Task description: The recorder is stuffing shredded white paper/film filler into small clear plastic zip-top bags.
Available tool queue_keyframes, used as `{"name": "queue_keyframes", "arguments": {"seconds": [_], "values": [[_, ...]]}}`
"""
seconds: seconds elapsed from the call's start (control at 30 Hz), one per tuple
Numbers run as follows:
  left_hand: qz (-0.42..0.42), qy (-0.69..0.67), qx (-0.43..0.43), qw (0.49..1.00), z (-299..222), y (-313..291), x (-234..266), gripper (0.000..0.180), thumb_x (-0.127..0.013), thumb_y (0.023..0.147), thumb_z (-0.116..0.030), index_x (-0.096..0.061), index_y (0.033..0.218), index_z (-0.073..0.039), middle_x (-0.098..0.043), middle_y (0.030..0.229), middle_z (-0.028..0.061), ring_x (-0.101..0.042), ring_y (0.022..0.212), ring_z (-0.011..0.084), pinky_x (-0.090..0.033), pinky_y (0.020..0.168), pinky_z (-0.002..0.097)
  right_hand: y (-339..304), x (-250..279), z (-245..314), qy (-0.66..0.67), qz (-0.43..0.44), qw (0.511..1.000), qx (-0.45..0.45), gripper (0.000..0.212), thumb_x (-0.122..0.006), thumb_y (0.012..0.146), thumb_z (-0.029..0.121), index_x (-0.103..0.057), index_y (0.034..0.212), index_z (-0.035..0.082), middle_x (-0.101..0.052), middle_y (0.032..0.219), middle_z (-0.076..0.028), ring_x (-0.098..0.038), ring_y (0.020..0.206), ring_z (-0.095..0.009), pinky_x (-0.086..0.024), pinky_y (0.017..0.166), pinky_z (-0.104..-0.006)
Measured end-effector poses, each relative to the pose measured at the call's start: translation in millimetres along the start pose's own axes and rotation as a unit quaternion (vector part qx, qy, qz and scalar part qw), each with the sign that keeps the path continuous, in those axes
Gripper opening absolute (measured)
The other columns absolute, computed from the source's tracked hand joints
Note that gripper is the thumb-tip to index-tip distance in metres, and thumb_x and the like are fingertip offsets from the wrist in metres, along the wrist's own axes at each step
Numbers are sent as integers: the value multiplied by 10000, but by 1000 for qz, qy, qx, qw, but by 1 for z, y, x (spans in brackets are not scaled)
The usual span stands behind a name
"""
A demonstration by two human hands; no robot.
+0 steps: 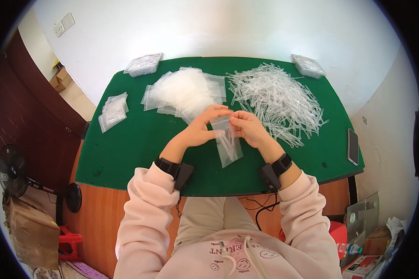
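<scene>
Small clear zip bag [228, 142] at table centre, top edge pinched between both hands. Left hand [201, 129] grips at bag's 10 o'clock, right hand [247, 126] at 1 o'clock. Long axis runs 12 to 6, hanging toward person. Clear plastic sticks, probably pipettes, inside. Loose pile of same sticks [279, 100] at 2 o'clock, nearer right hand.

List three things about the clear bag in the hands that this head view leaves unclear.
- How many thin clear pieces sit inside the small clear bag: too small, overlapping.
- Whether its top strip is sealed: covered by the left hand and right hand.
- What the clear boxes at the far corners hold: blurred.
</scene>
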State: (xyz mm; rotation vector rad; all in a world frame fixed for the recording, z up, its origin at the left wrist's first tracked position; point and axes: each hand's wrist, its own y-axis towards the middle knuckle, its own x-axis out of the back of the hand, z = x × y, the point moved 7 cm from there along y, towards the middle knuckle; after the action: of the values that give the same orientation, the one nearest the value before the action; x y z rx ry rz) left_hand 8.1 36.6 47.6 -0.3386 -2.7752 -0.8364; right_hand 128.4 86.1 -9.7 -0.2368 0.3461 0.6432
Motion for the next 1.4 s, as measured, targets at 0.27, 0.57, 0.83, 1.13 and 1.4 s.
{"name": "queue_keyframes", "arguments": {"seconds": [0.27,0.57,0.83,1.13,1.4], "values": [[42,-150,180,971,11,-6,3,155,-599,820,-152,-601,866,-3,-564,781,6,-506,684,62,-395,597,201,0,-4,7,-97,-33,994,39,88,-528,868,132,-556,861,49,-555,778,4,-524,668,-70,-438,584,-205],[57,-11,207,977,33,-11,-10,181,-592,814,-178,-596,772,-2,-529,615,-25,-456,546,39,-354,488,196,0,-15,7,-157,42,977,138,85,-559,822,106,-558,808,23,-547,670,4,-479,554,-41,-375,494,-176],[11,17,208,978,38,-11,-6,174,-556,785,-151,-597,737,12,-529,593,-8,-444,549,54,-361,497,215,2,-11,6,-200,6,970,134,93,-565,801,96,-545,754,18,-529,597,4,-476,495,-46,-372,452,-187],[-14,114,193,974,34,-8,13,186,-567,771,-156,-602,742,24,-530,580,11,-457,552,69,-384,517,232,4,8,18,-182,-39,973,139,107,-574,793,90,-538,727,14,-526,593,-3,-479,483,-65,-392,449,-207],[-15,111,200,973,36,-8,21,170,-572,791,-153,-613,747,6,-558,621,-1,-495,583,56,-399,540,202,0,19,33,-166,-73,971,155,92,-578,791,75,-547,732,11,-525,605,2,-466,491,-60,-389,458,-204]]}}
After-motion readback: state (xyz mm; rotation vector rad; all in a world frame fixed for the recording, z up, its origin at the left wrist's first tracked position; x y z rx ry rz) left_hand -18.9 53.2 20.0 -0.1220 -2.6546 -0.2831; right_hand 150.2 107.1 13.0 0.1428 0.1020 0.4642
